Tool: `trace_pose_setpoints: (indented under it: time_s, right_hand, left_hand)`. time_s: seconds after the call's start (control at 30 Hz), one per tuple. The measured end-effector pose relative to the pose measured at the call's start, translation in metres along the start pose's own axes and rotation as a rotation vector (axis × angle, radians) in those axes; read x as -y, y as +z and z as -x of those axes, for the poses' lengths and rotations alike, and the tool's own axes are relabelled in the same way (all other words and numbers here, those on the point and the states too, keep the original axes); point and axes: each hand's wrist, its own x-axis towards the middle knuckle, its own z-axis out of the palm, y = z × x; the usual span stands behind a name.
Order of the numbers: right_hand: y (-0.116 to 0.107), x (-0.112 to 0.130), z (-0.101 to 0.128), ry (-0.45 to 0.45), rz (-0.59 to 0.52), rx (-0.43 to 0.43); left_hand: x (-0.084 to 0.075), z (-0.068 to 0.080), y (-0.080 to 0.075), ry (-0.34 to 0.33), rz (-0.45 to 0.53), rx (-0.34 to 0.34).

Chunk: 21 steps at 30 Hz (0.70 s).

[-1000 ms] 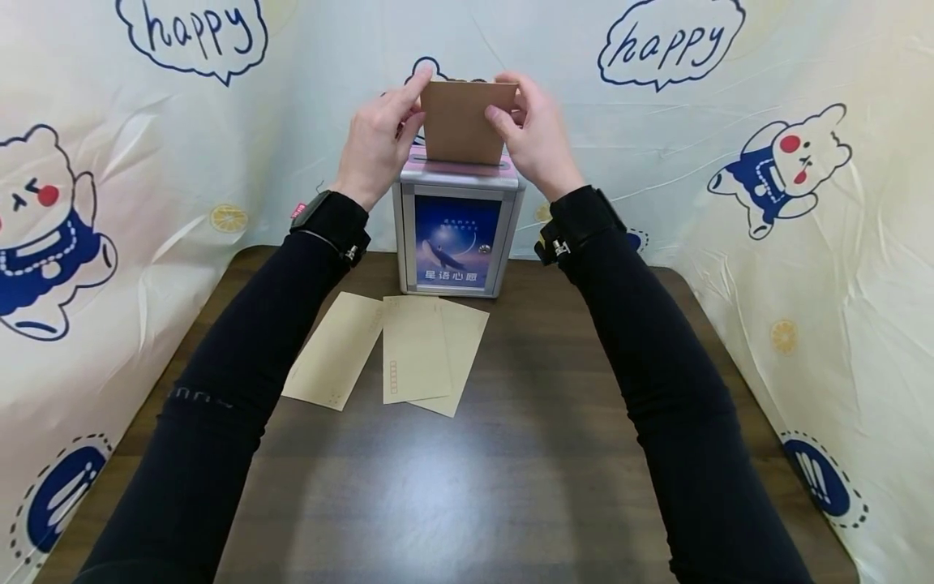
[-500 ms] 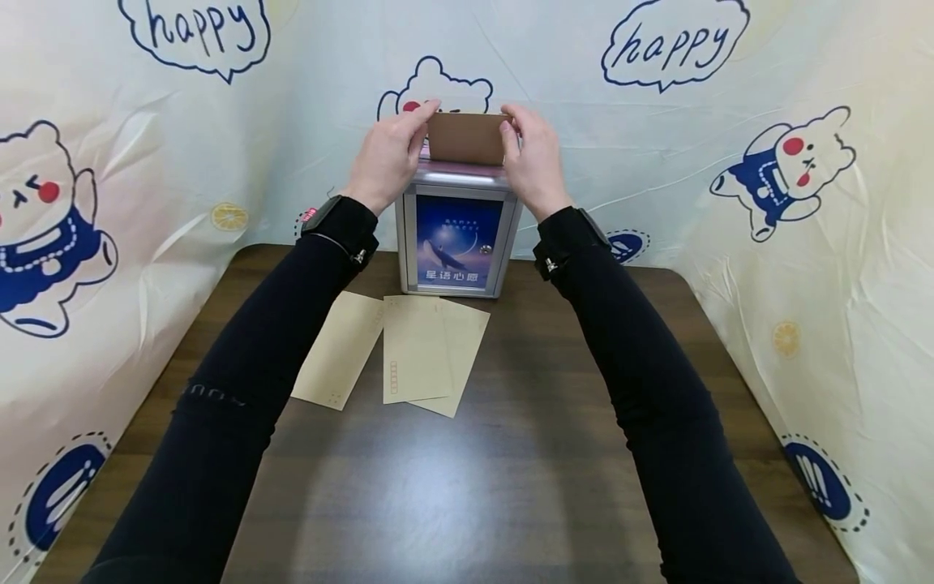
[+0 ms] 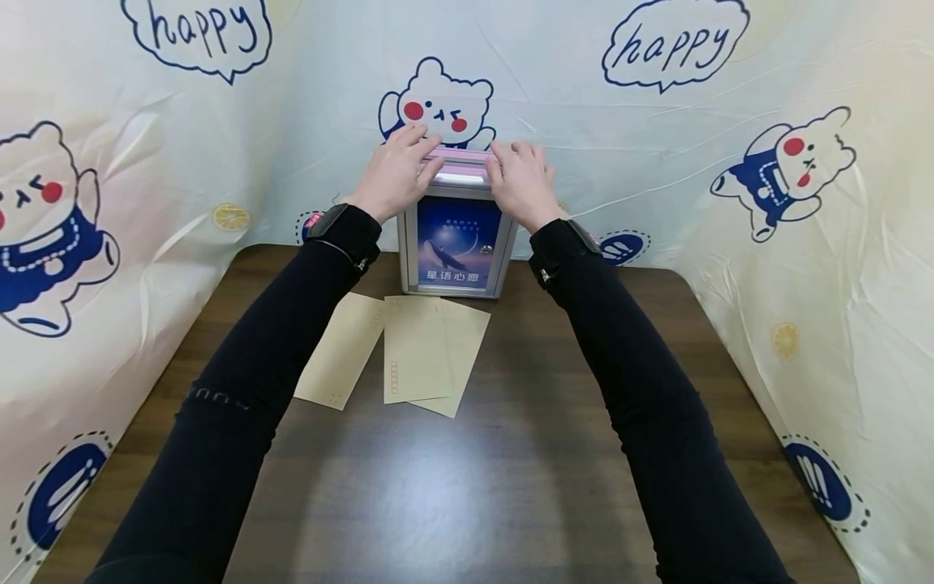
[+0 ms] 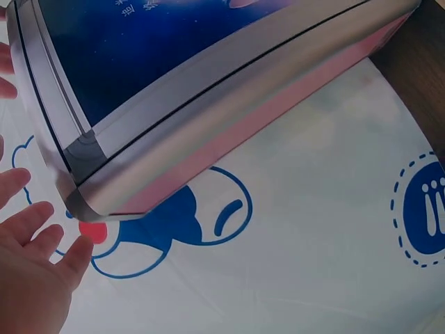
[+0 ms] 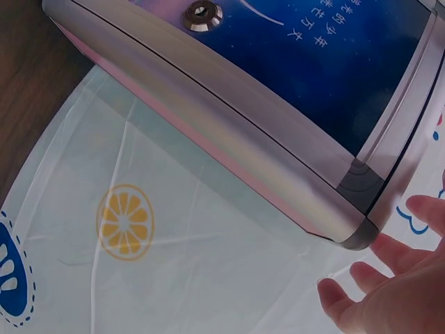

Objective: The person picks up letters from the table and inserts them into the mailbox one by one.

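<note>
Left hand (image 3: 395,173), right hand (image 3: 520,180): fingers straight, arms extended forward.

I count one metal box (image 3: 454,235) at the far edge of one dark wooden table (image 3: 511,454). Three tan envelopes (image 3: 416,349) lie flat on it in front of the box. I see two hands, the left hand (image 3: 394,174) and the right hand (image 3: 520,180), and two black sleeves (image 3: 241,389). The box front has one round lock (image 5: 202,14). On the backdrop I count two "happy" bubbles (image 3: 673,42).
</note>
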Motion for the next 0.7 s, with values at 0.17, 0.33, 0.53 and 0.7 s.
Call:
trace_pose_setpoints:
  time_s: [0.17,0.33,0.53,0.7]
  right_hand:
    - [0.003,0.003,0.005,-0.011,0.006,0.003]
    - [0.012,0.012,0.015,-0.078,0.032,-0.009]
    - [0.024,0.035,0.035,-0.202,0.073,-0.035]
    - [0.039,0.057,0.053,-0.314,0.093,-0.041]
  left_hand:
    - [0.008,0.005,0.001,0.004,0.040,-0.004]
    - [0.015,0.017,0.005,-0.026,0.082,-0.006]
    - [0.028,0.036,0.011,-0.077,0.127,-0.021]
    - [0.044,0.052,0.018,-0.132,0.147,-0.034]
